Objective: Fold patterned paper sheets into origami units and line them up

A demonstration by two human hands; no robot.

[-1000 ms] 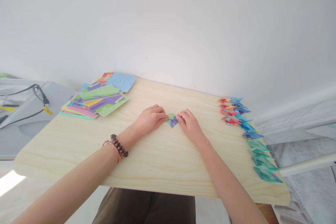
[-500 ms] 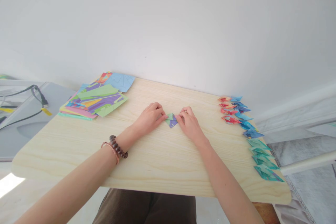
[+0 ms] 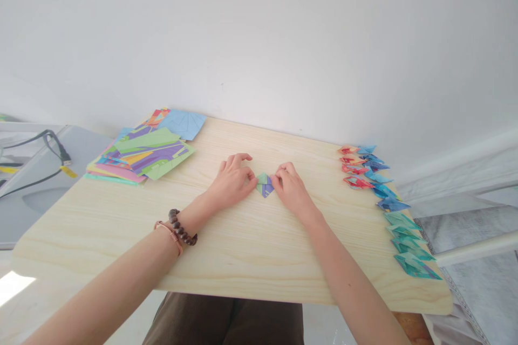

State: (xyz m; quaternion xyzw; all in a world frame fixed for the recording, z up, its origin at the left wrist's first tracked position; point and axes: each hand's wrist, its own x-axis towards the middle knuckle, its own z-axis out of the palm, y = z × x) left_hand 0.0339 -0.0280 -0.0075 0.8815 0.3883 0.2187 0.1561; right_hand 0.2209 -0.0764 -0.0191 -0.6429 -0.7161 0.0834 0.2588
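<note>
A small piece of folded origami paper [image 3: 265,187], green and purple, lies flat near the middle of the wooden table. At its left corner my left hand [image 3: 233,179] has the thumb and index finger closed, while the other fingers are lifted and loosely spread. My right hand [image 3: 290,184] pinches the right corner between thumb and fingers, the rest curled. Both palms hover low over the tabletop. The tips of the pinching fingers partly hide the corners of the paper.
A pile of patterned origami sheets [image 3: 151,153] lies at the back left, a blue sheet [image 3: 184,124] on its far edge. Along the right edge stand rows of folded red [image 3: 357,182], blue [image 3: 392,204] and teal paper pieces [image 3: 416,266]. A cable [image 3: 60,151] lies left of the table [image 3: 243,259].
The fingers of my left hand have lifted and spread apart, its thumb staying at the paper. The paper's sides look folded in further, giving a narrower shape. My right hand has barely moved.
</note>
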